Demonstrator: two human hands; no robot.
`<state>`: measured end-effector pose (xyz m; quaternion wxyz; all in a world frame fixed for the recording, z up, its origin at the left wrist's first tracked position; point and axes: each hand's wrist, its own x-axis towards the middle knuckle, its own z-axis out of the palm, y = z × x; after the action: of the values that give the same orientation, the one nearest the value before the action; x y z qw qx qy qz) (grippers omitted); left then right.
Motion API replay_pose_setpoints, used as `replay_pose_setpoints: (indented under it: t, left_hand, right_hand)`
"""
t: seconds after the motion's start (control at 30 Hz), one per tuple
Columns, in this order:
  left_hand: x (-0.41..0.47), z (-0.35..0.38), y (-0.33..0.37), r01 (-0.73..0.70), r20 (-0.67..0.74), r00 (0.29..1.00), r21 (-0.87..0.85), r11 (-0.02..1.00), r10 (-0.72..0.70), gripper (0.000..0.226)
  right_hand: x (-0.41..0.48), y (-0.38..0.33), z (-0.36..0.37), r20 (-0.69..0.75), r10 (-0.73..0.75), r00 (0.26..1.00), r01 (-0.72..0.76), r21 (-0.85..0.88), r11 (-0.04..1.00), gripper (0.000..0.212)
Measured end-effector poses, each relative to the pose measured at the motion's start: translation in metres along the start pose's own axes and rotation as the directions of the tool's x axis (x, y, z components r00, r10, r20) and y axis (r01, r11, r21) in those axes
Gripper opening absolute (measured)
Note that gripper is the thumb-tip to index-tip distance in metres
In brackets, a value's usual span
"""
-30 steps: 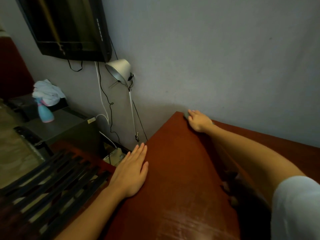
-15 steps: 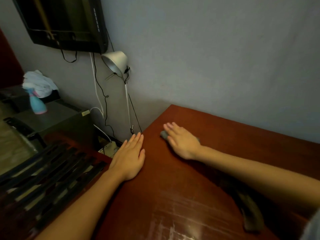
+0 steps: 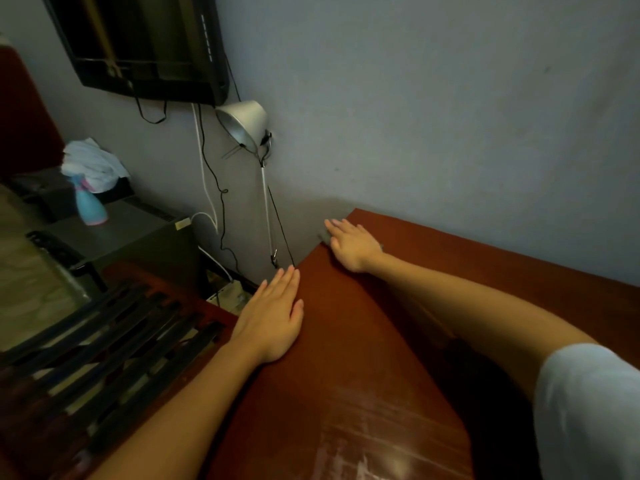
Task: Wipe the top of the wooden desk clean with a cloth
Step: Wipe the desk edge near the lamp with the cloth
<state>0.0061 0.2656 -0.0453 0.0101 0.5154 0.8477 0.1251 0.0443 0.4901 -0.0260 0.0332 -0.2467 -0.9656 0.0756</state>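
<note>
Since 0.5 seconds ago the right hand (image 3: 353, 245) has slid away from the person to the left edge of the tabletop (image 3: 346, 358), close to its far corner, taking the cloth (image 3: 323, 235) with it. The left hand (image 3: 273, 320) has stayed put.

From a head camera looking down, 2 bare forearms reach over a reddish-brown wooden tabletop set against a grey wall. A silver desk lamp (image 3: 244, 123) sits against the wall just off that far corner.

The right hand lies below and to the right of the lamp, palm down. Its grip is unclenched, with fingers straight and flat, pressing the small grey cloth onto the wood. Only slivers of cloth show at the fingertips and beside the wrist.

The left hand lies below the lamp, nearer the person, palm flat on the tabletop's left edge. Its grip is also unclenched, fingers straight, holding nothing. A white sleeve (image 3: 588, 410) covers the right upper arm.

Left of the lamp, a dark screen (image 3: 149, 46) hangs on the wall. Further left and lower, a blue spray bottle (image 3: 90, 207) stands before a white towel (image 3: 95, 164) on a grey cabinet (image 3: 131, 233).
</note>
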Motion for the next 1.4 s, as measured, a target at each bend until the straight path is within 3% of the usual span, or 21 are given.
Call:
replay_pose_setpoints:
  t: [0.17, 0.33, 0.5, 0.67, 0.8, 0.93, 1.07, 1.23, 1.4]
  left_hand:
    - [0.000, 0.001, 0.000, 0.011, 0.006, 1.000, 0.007, 1.000, -0.011, 0.057]
    - [-0.001, 0.002, 0.002, 0.016, -0.005, 1.000, -0.009, 1.000, -0.016, 0.057]
    - [-0.001, 0.001, 0.005, 0.058, -0.067, 0.996, -0.086, 0.995, -0.064, 0.062]
    - [-0.016, -0.001, 0.006, 0.191, -0.194, 0.960, -0.070, 0.979, -0.201, 0.061]
    - [-0.041, -0.010, -0.004, 0.160, -0.143, 0.977, 0.004, 0.987, -0.158, 0.058]
    - [-0.090, -0.030, -0.053, 0.049, -0.045, 0.998, 0.095, 0.994, -0.045, 0.058]
    - [-0.137, -0.040, -0.096, 0.178, 0.110, 0.978, -0.026, 0.984, -0.174, 0.059]
    - [-0.150, -0.036, -0.085, 0.172, 0.060, 0.984, -0.082, 0.982, -0.168, 0.051]
    - [-0.156, -0.035, -0.076, 0.171, 0.055, 0.984, -0.069, 0.983, -0.167, 0.050]
  right_hand:
    - [-0.036, 0.053, -0.010, -0.039, 0.147, 0.988, -0.147, -0.018, 0.989, 0.052]
    - [-0.105, 0.050, -0.009, -0.025, 0.168, 0.985, -0.170, -0.077, 0.983, 0.053]
    - [-0.162, -0.021, 0.000, -0.028, 0.055, 0.998, -0.057, -0.087, 0.995, 0.055]
    - [-0.140, -0.090, 0.018, -0.038, -0.082, 0.996, 0.081, -0.046, 0.996, 0.054]
    - [-0.088, -0.091, 0.015, 0.001, -0.097, 0.995, 0.097, 0.001, 0.995, 0.052]
    - [-0.068, -0.048, 0.002, 0.017, 0.030, 0.999, -0.030, 0.007, 1.000, 0.051]
    - [-0.091, -0.015, -0.004, -0.015, 0.148, 0.989, -0.148, -0.008, 0.989, 0.053]
    - [-0.144, -0.011, -0.001, -0.022, 0.139, 0.990, -0.140, -0.049, 0.989, 0.053]
    - [-0.198, -0.059, 0.006, -0.003, 0.028, 1.000, -0.029, -0.067, 0.997, 0.053]
